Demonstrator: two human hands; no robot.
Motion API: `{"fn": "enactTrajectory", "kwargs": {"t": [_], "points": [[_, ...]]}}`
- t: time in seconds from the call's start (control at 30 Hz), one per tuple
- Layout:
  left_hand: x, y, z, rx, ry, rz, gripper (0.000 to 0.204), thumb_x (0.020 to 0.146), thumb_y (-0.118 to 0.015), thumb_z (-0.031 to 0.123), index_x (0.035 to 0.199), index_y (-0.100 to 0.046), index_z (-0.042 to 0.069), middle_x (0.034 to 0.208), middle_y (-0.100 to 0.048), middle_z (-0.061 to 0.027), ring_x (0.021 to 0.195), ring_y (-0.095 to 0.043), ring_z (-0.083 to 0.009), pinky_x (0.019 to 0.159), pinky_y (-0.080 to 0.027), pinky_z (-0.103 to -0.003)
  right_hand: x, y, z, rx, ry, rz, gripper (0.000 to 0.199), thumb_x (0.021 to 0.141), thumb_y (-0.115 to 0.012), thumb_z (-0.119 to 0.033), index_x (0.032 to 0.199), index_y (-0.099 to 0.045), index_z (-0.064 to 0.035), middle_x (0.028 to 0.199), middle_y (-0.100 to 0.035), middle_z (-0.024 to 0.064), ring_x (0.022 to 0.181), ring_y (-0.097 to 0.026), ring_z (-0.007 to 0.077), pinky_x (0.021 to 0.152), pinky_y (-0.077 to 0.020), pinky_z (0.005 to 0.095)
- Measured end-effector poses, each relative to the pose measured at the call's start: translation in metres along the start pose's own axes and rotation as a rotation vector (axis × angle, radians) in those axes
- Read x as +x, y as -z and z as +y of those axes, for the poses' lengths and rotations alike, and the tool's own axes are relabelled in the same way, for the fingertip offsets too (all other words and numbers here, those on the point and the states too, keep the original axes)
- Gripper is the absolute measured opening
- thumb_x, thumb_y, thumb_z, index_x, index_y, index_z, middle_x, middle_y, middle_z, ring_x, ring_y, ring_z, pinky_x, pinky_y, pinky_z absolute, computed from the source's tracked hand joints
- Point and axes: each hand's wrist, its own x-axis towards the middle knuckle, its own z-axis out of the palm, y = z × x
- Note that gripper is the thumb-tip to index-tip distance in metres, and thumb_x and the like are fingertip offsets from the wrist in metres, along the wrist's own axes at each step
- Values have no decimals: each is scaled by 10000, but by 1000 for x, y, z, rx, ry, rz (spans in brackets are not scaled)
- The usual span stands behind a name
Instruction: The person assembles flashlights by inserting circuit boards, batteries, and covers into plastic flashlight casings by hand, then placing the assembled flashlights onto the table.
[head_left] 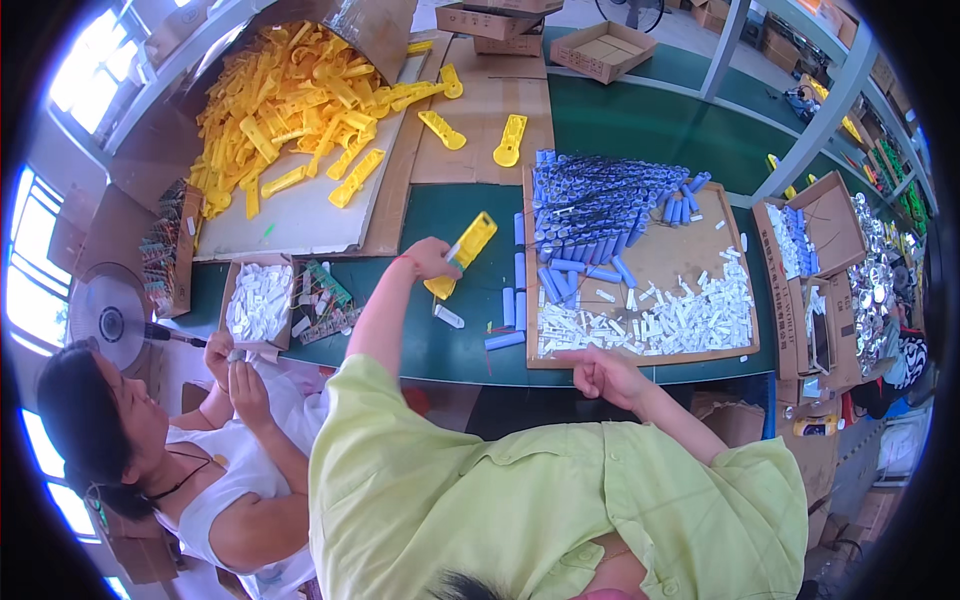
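My left hand (432, 258) reaches out over the green table, its fingers closed on a long yellow plastic casing (474, 240) with a grey-white strip along its side. Just below, another rounded yellow end (440, 288) shows; I cannot tell whether it belongs to the same piece. A small white plastic part (449, 316) lies nearby on the table. My right hand (612, 378) is at the front rim of a cardboard tray (700, 240), index finger stretched out, other fingers curled, nothing visible in it. Many small white parts (690, 315) and blue cylindrical cells with black wires (590, 210) fill the tray.
Yellow casings (290, 110) spill from a large container at the back left. Several blue cylinders (507, 340) line the tray's left side. At left, a co-worker (240, 470) handles a small grey piece beside a box of white parts (260, 300). Cardboard boxes (815, 240) stand right.
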Motion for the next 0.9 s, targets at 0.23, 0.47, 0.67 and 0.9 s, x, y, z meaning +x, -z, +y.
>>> {"fn": "enactTrajectory", "kwargs": {"t": [0.23, 0.47, 0.67, 0.9], "points": [[-100, -20, 104, -1339, -493, 57, 421, 875, -555, 144, 1250, -400, 32, 1028, -594, -118, 861, -615, -212, 777, -509, -322, 48, -28, -80, -1275, 767, 342, 780, 731, -742, -256, 1347, -326, -20, 1301, -413, 165, 1227, -401, 264, 1038, -305, 342], [-88, -52, 138, -1602, -634, 374, 345, 958, -415, 283, 1219, -388, 60, 930, -550, -94, 879, -590, -218, 782, -478, -344, 58, -49, -63, -706, 267, -32, 419, 834, -623, -209, 1206, -512, -50, 837, -610, 62, 762, -585, 179, 734, -478, 324], [-47, -56, 116, -1050, -615, 674, 351, 981, -338, 332, 1202, -352, 59, 911, -507, -68, 817, -545, -146, 742, -457, -292, 6, -36, -81, -1370, 760, 457, 339, 873, -571, -124, 1205, -528, -74, 838, -662, 65, 720, -644, 165, 622, -499, 287], [-72, -120, 132, -1152, -534, 134, 370, 833, -551, 51, 1164, -386, 34, 929, -535, -70, 822, -595, -174, 709, -499, -307, 32, -16, -131, -199, 1066, 538, 288, 862, -563, -26, 1141, -533, 39, 1070, -624, 131, 918, -630, 198, 781, -517, 300]]}}
